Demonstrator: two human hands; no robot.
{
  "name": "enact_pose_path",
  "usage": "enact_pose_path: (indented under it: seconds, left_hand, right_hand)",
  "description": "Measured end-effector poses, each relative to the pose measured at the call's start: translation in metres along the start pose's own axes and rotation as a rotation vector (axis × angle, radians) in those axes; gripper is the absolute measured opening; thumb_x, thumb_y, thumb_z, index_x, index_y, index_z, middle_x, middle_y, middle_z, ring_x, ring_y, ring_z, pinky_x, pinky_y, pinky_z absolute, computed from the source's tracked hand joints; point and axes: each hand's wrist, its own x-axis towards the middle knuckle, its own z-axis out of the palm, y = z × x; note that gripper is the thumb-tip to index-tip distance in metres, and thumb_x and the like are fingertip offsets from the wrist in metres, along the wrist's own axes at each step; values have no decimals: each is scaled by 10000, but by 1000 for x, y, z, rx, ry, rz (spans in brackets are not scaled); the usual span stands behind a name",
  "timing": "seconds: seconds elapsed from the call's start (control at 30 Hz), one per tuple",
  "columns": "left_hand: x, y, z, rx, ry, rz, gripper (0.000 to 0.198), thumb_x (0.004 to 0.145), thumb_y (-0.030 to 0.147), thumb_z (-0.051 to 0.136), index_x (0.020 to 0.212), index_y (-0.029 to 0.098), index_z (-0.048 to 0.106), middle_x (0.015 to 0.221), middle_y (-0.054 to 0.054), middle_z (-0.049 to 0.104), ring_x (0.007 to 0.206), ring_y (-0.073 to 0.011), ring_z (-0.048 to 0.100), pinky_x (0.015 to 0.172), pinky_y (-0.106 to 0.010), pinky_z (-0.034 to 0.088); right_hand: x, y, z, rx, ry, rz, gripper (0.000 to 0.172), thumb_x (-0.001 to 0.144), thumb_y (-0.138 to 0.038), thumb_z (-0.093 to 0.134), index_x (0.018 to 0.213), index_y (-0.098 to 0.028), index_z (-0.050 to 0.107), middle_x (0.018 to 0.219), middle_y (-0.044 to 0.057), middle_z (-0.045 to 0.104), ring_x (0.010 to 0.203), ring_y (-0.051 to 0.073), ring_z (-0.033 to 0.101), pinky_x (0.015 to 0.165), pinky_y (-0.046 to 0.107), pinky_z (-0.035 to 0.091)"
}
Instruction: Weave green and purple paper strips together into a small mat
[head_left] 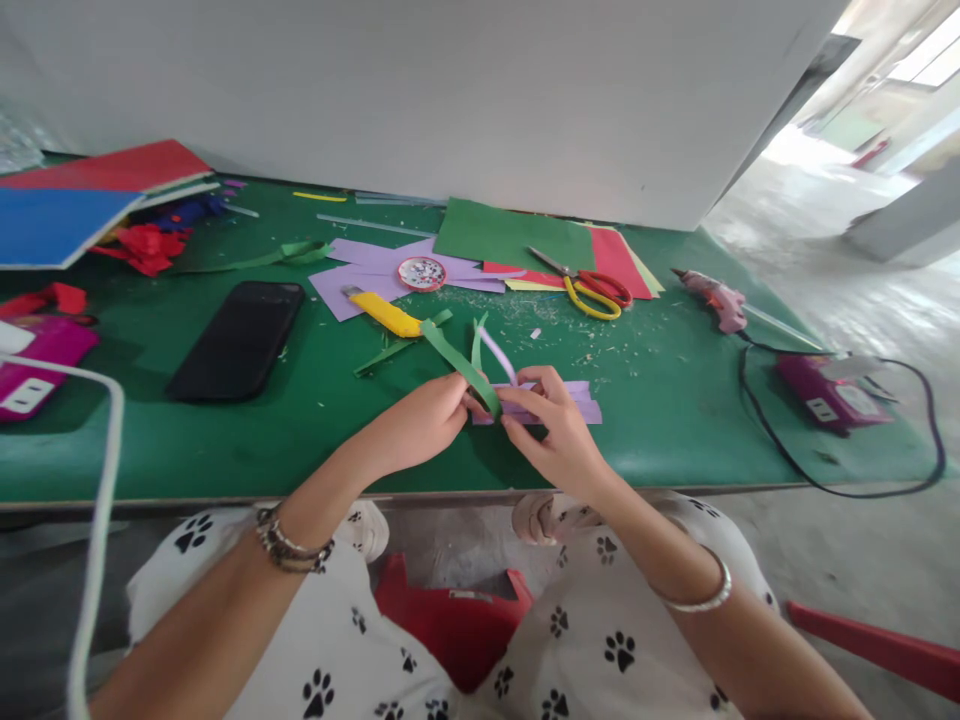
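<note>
My left hand (424, 420) pinches a green paper strip (459, 362) that rises up and to the left from between my fingers. My right hand (556, 432) is closed on purple paper strips (579, 400); one purple strip (498, 353) curls upward beside the green one. Both hands meet just above the green table (300, 440), near its front edge.
A yellow utility knife (386, 313), a black phone (238, 338), scissors with red and yellow handles (592, 290), a small round dish of beads (421, 273) on purple paper, a pink glue gun (714, 298) with a black cord, a purple box (825, 390), and stacked coloured sheets (82, 200) lie around.
</note>
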Motion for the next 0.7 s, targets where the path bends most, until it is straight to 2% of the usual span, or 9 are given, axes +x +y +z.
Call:
enact_pose_path:
  seconds: [0.13, 0.2, 0.43, 0.7]
  left_hand:
    - [-1, 2, -1, -65, -23, -7, 171, 829, 96, 335, 881, 195, 464, 910, -20, 625, 832, -144, 605, 733, -247, 468]
    - [-1, 2, -2, -74, -37, 8, 183, 833, 98, 340, 918, 190, 473, 930, -23, 613, 843, -137, 601, 741, -242, 466]
    - [1, -1, -1, 107, 19, 102, 213, 827, 126, 404, 981, 182, 540, 1001, -42, 562, 920, -159, 553, 822, -279, 436]
    - [0, -3, -3, 219, -31, 90, 157, 826, 155, 457, 910, 183, 586, 919, -34, 563, 805, -161, 565, 704, -275, 442]
  right_hand:
    - [3, 6, -5, -53, -22, 24, 279, 784, -162, 478, 1038, -185, 593, 961, 84, 481, 916, 186, 527, 806, 341, 473]
    - [4, 8, -7, -82, -25, 40, 263, 767, -161, 499, 1006, -200, 600, 949, 76, 482, 917, 191, 532, 812, 349, 471]
    - [3, 11, -6, -142, -76, 53, 116, 724, -201, 582, 837, -197, 612, 981, 91, 480, 897, 219, 528, 797, 399, 470]
    - [3, 11, -3, -87, -56, 98, 64, 702, -157, 616, 730, -214, 624, 984, 66, 510, 877, 198, 536, 789, 388, 459]
